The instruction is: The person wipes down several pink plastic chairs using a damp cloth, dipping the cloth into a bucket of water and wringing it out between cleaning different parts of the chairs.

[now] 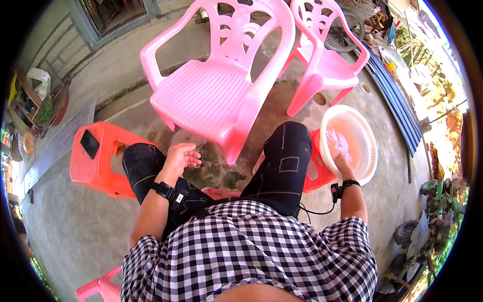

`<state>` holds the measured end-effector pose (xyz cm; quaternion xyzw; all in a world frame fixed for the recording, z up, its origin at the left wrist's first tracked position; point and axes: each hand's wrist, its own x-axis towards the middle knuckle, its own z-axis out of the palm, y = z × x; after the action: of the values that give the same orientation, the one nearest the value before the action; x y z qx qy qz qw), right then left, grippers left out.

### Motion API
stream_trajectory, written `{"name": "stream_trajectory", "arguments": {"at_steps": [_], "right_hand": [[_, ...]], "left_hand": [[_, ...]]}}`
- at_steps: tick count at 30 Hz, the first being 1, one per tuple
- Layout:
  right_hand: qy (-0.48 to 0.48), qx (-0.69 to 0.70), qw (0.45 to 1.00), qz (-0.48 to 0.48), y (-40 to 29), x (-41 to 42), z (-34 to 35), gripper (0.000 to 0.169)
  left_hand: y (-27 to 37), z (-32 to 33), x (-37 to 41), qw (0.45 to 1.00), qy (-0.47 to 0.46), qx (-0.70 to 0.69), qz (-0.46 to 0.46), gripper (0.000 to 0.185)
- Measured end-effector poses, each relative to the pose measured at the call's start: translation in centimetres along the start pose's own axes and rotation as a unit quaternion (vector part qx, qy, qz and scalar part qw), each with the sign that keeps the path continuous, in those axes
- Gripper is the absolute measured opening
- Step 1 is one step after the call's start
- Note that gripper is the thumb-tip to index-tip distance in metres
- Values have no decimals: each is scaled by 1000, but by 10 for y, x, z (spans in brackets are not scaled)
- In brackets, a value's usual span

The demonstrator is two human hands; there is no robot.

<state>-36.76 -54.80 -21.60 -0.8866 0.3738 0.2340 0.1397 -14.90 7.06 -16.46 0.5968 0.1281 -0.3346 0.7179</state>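
Note:
My left hand (182,159) is raised above my left thigh with its fingers apart and nothing in it. My right hand (342,163) reaches down into a white plastic basin (371,151) of water; its fingers are under the surface, and whether they hold something cannot be told. The basin rests on a red plastic stool (319,170) beside my right knee. In front of my knees stands a pink plastic armchair (203,94) with a ribbed seat. A second pink armchair (332,68) is behind it to the right.
At my left, a red plastic stool (86,162) bears a black smartphone (89,144). Blue corrugated sheets (396,102) lie at the right, near a bicycle wheel (343,32). Part of another pink chair (105,287) shows at lower left. A cable hangs from my right wrist.

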Motion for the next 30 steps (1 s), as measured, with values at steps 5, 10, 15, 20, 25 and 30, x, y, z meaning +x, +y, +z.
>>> {"name": "stream_trajectory", "arguments": {"at_steps": [5, 10, 15, 20, 25, 30], "right_hand": [[-1, -16, 1000, 16, 6, 11, 10, 35], [36, -23, 998, 40, 24, 31, 17, 37], [88, -64, 983, 150, 22, 20, 27, 41], [47, -61, 970, 229, -39, -48, -20, 44], [-62, 16, 998, 25, -12, -19, -15, 51], [-18, 206, 978, -23, -28, -29, -19, 26]], "left_hand": [[-4, -7, -1, 1000, 5, 0, 2, 29], [-9, -9, 1, 1000, -5, 7, 9, 29], [-8, -9, 0, 1000, -6, 16, -1, 30], [-5, -7, -5, 1000, -5, 13, 5, 27], [-6, -1, 0, 1000, -21, 19, 1, 26], [-2, 0, -2, 1000, -21, 16, -2, 26]]}}
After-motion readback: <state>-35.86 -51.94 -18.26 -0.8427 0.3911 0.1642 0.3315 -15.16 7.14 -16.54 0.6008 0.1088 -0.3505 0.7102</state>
